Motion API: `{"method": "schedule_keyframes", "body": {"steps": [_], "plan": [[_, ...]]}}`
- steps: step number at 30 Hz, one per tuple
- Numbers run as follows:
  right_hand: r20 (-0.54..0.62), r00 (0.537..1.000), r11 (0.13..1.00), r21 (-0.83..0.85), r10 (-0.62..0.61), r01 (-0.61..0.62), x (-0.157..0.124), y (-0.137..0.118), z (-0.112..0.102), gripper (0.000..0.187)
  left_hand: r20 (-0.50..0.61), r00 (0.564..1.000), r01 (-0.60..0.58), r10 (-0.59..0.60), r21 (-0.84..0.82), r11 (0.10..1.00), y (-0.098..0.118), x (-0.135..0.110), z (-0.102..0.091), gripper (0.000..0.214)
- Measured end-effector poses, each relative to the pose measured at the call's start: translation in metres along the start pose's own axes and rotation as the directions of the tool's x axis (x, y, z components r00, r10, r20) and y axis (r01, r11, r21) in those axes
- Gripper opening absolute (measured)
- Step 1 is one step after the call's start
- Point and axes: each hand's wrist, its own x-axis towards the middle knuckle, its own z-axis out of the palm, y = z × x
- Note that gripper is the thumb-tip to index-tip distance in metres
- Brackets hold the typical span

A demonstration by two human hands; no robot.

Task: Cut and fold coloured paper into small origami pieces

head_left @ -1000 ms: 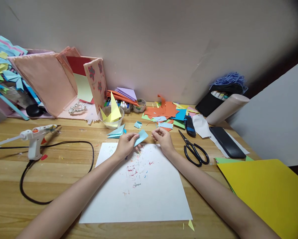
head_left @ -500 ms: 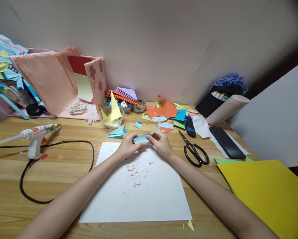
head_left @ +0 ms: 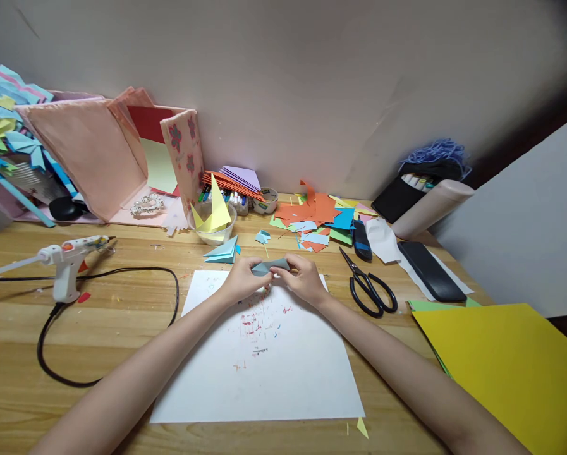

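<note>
A small piece of light blue paper [head_left: 270,266] is held between both hands above the far edge of a white sheet [head_left: 283,373] marked with coloured streaks. My left hand [head_left: 244,278] pinches its left end, thumb along the near side. My right hand [head_left: 303,278] grips the right end between thumb and fingers. The paper looks bent or folded, and its ends are hidden by the fingers. Just left of my left hand lies folded light blue paper [head_left: 221,251]. Beyond the hands is a small blue paper piece [head_left: 263,237]. Black-handled scissors [head_left: 368,284] lie right of my right hand.
A glue gun [head_left: 69,265] with a looping black cable lies at left. At the back stand a pink box [head_left: 74,151] and a clear bowl [head_left: 214,234] with yellow paper. Paper scraps [head_left: 311,212] are piled back right, near a black case [head_left: 430,272] and yellow sheets [head_left: 506,360].
The blue paper has been tilted and bent between the fingers, and it now looks darker. Both hands have shifted only slightly.
</note>
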Motion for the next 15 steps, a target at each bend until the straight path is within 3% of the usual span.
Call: {"method": "schedule_keyframes", "body": {"steps": [9, 15], "plan": [[-0.093, 0.989, 0.98, 0.171, 0.118, -0.101, 0.0007, 0.0054, 0.0017, 0.027, -0.078, 0.997, 0.009, -0.023, -0.168, 0.986, -0.0068, 0.0026, 0.003, 0.019], [-0.134, 0.98, 0.968, 0.22, 0.149, -0.117, 0.0017, 0.0056, 0.0016, 0.024, -0.178, 0.978, 0.06, -0.106, -0.243, 0.968, -0.0069, 0.005, 0.0027, 0.022]]}}
